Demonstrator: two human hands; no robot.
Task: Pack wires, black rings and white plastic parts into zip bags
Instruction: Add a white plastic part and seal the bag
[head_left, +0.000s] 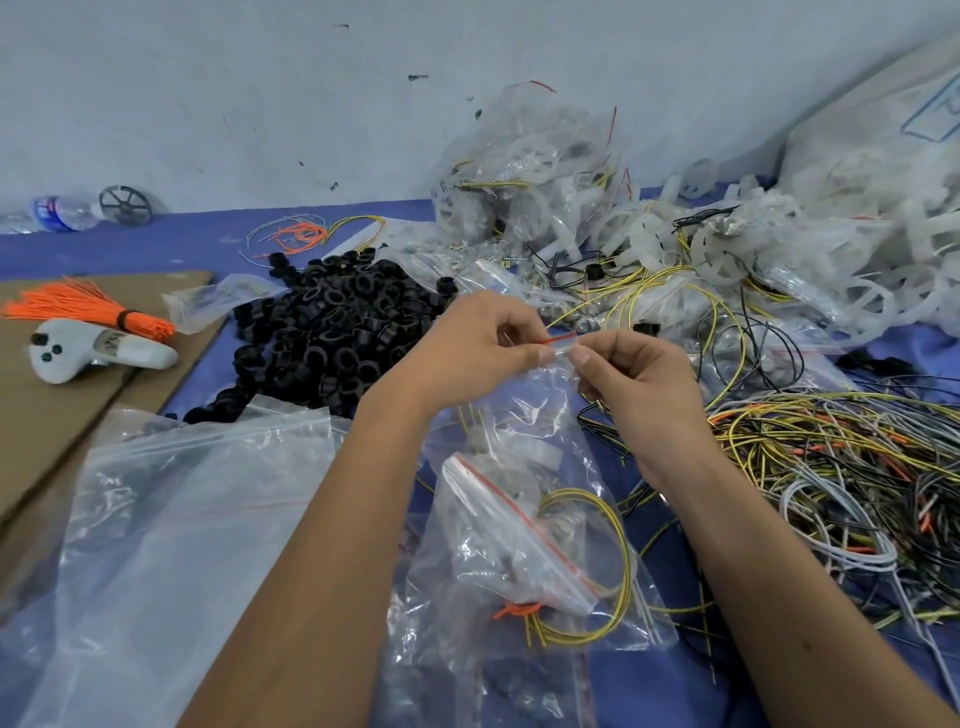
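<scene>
Left of me the black rings (332, 332) lie heaped loose on the desk (156, 244); filled bags (519, 208) pile behind, so much is left. My left hand (467, 348) and right hand (639, 379) each pinch the red zip edge of a zip bag (540, 410) in a narrow grip. Loose wires (831, 478) sprawl at right

We see a clear plastic zip bag (540, 400) with a red seal stripe, a heap of black plastic rings (332, 332), yellow-and-black striped wires (613, 525), a bundle of orange ties (88, 309), translucent white plastic wheels (727, 249), and a blue cloth-covered counter (156, 244).
</scene>
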